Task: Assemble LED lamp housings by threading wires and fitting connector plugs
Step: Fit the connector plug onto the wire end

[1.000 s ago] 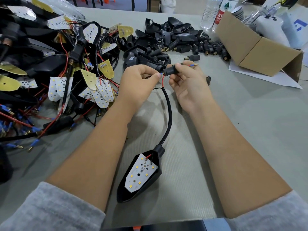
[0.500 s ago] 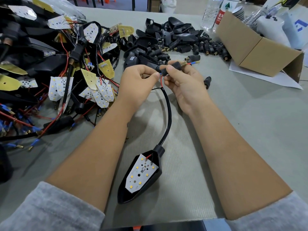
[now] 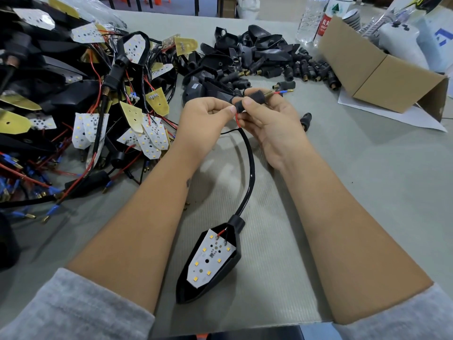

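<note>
A black lamp housing (image 3: 221, 273) with a white LED board (image 3: 209, 257) lies on the mat near me. Its black sleeved cable (image 3: 250, 168) curves up to my hands. My right hand (image 3: 272, 123) pinches a black connector plug (image 3: 255, 98) whose brass threaded tip and red wire with a blue-sleeved terminal (image 3: 283, 92) stick out to the right. My left hand (image 3: 203, 119) pinches the wires just left of the plug; a short red loop (image 3: 237, 120) shows between the hands.
A tangled heap of wired LED boards and housings (image 3: 85, 106) fills the left. Empty black housings and plugs (image 3: 257, 60) lie at the back, one loose plug (image 3: 306, 119) by my right hand. A cardboard box (image 3: 377, 72) and bottles (image 3: 316, 18) stand far right.
The plug has slid along the wires toward my left hand, and its brass tip and the blue-sleeved terminal now stick out further right. The housing has hardly moved.
</note>
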Demonstrator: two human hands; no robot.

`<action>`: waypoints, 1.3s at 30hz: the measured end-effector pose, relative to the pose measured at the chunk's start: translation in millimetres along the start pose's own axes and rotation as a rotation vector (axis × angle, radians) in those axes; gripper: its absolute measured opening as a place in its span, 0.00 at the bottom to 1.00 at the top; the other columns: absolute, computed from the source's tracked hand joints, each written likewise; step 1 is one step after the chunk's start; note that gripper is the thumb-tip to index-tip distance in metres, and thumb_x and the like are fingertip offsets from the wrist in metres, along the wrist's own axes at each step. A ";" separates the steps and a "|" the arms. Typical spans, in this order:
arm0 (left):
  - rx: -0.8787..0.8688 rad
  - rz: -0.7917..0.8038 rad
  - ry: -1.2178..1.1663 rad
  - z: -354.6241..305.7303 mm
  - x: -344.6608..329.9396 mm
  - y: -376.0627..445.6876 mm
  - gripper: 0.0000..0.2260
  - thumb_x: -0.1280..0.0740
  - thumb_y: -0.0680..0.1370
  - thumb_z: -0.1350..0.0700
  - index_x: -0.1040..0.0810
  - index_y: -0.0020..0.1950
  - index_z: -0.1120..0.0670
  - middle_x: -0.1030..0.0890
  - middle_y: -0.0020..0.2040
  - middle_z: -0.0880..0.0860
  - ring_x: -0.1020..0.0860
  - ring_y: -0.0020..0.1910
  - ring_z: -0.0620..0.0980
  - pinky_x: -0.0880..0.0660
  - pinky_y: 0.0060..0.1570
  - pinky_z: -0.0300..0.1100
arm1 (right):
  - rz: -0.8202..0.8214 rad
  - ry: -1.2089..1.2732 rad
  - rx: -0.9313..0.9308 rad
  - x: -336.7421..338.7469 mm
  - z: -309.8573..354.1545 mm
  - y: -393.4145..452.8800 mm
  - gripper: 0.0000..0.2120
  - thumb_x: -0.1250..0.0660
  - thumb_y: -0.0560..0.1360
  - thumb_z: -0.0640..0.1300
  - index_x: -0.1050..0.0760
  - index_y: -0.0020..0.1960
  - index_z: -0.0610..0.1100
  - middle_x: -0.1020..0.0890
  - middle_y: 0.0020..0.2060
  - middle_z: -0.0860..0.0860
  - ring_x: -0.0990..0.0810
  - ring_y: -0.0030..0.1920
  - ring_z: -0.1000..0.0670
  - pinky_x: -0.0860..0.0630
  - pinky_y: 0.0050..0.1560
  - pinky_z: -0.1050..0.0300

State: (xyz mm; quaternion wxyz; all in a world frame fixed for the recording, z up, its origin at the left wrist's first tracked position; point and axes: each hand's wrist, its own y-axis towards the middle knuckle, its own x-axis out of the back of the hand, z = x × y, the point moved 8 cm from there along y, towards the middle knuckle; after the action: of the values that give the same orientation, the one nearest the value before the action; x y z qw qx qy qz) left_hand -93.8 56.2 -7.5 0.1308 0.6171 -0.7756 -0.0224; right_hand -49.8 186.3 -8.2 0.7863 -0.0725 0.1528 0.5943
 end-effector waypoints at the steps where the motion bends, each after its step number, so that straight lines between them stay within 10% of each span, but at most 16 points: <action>1: 0.002 0.005 -0.004 0.2 0.0 0.4 0.06 0.32 0.78 0.59 0.18 0.43 0.52 0.17 0.40 0.51 0.21 0.39 0.41 0.24 0.44 0.34 | -0.001 -0.009 0.001 0.0 -0.1 -0.2 0.06 0.34 0.77 0.33 0.25 0.52 0.41 0.18 0.46 0.41 0.22 0.37 0.49 0.20 0.46 0.59; 12: 0.078 -0.059 -0.133 5.5 6.7 3.8 0.06 0.33 0.78 0.60 0.22 0.43 0.51 0.22 0.35 0.47 0.28 0.31 0.41 0.33 0.31 0.32 | -0.058 0.079 -0.030 2.0 -1.1 -0.5 0.05 0.35 0.79 0.35 0.25 0.52 0.43 0.20 0.44 0.43 0.20 0.37 0.50 0.20 0.43 0.61; 39: -0.042 -0.106 -0.092 -5.9 7.1 -0.4 0.06 0.30 0.77 0.61 0.19 0.41 0.51 0.18 0.36 0.45 0.23 0.33 0.35 0.29 0.37 0.28 | -0.079 0.145 -0.022 3.5 -0.9 -0.4 0.05 0.34 0.78 0.34 0.24 0.50 0.43 0.23 0.37 0.49 0.22 0.37 0.51 0.21 0.44 0.61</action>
State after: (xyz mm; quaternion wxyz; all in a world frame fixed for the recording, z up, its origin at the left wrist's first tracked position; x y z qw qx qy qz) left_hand -93.5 50.0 -0.7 0.1064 0.6527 -0.7464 -0.0739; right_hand -48.7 189.1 -10.2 0.7953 -0.1298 0.1998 0.5575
